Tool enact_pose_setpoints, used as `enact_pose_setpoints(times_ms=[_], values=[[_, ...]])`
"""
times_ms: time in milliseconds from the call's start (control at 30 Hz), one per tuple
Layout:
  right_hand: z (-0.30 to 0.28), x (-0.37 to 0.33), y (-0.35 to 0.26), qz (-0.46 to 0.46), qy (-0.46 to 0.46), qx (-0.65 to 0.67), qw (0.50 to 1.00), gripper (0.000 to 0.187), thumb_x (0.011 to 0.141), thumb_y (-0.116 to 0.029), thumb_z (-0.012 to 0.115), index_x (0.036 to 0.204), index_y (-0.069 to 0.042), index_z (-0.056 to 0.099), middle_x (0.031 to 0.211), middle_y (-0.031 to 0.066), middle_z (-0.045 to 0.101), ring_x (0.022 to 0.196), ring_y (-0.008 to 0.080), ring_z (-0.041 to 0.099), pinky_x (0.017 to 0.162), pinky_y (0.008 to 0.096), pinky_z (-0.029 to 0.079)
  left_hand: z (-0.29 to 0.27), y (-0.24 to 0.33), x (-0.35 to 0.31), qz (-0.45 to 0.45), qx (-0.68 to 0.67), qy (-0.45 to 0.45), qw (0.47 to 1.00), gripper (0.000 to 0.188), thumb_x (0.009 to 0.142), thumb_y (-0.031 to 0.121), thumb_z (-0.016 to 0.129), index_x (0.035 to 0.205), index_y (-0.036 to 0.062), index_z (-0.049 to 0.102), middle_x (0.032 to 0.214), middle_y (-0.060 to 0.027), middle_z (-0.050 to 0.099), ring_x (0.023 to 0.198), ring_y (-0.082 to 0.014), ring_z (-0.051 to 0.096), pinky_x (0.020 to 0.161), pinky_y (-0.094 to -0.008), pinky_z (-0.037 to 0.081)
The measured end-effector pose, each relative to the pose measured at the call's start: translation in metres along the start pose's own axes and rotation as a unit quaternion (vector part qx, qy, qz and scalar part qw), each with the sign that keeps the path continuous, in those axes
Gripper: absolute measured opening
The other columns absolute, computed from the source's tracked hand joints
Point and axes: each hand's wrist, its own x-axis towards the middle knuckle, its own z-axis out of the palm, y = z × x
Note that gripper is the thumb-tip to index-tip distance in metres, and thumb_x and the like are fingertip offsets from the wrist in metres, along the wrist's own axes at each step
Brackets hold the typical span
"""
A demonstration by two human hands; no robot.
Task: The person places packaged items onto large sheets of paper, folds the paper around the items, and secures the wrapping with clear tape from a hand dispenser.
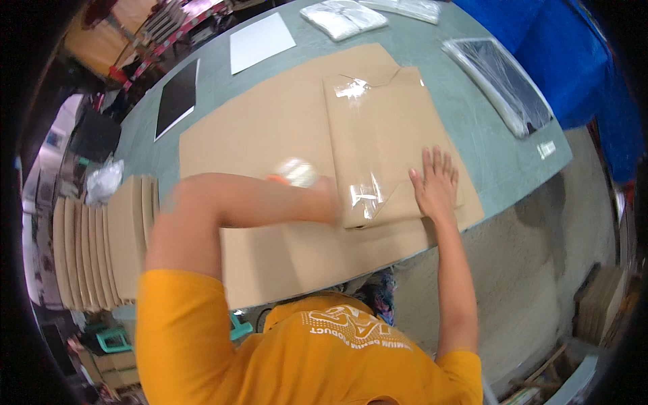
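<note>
A flat brown cardboard package lies on a larger sheet of brown cardboard, with shiny strips of clear tape on its near and far ends. My right hand is pressed flat on the package's right side, fingers stretched out. At the left edge is my left hand, blurred by motion, its fingers mostly hidden. A roll of clear tape with an orange part, equally blurred, shows just beyond the left wrist and appears to be in that hand.
On the green table lie a black sheet, a white sheet, clear plastic packs and a plastic-wrapped dark pack. Folded cardboard stands stacked at the left. A blue tarp hangs at the far right.
</note>
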Motion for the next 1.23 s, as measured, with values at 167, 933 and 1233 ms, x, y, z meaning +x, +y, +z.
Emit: enact_pose_setpoints(times_ms=[167,933,1233], values=[[0.001,0.009,0.076,0.029,-0.048,0.325,0.944,0.056,0.093,-0.031,0.037,0.138,-0.001,0.022,0.144,0.0181,0.022,0.133,0.0313,0.021,0.109,0.0352,0.016,0.074,-0.014,-0.103,-0.444,-0.538,0.107,0.709,0.042,0.076,0.026,0.063,0.115,0.0145,0.056,0.095,-0.011,0.062,0.096,-0.0267,0.057,0.073,-0.0367,0.046],[-0.041,-0.012,0.077,0.169,-0.263,0.68,0.663,0.072,0.09,-0.055,0.033,0.141,-0.008,0.015,0.144,0.0133,0.023,0.132,0.0247,0.023,0.107,0.036,0.02,-0.091,-0.042,-0.08,-0.089,-0.752,0.647,0.09,0.051,0.087,0.027,0.054,0.123,-0.0059,0.04,0.099,-0.0164,0.057,0.093,-0.0171,0.055,0.077,-0.0293,0.046],[0.035,0.011,0.147,0.171,-0.27,0.787,0.529,0.078,0.08,-0.037,0.062,0.135,0.002,0.023,0.131,0.0239,0.038,0.119,0.0401,0.041,0.095,0.0535,0.038,-0.041,-0.007,0.051,-0.521,-0.67,0.34,0.405,0.077,0.081,0.055,0.051,0.135,0.0042,0.03,0.121,-0.031,0.045,0.118,-0.0401,0.04,0.095,-0.0507,0.034]])
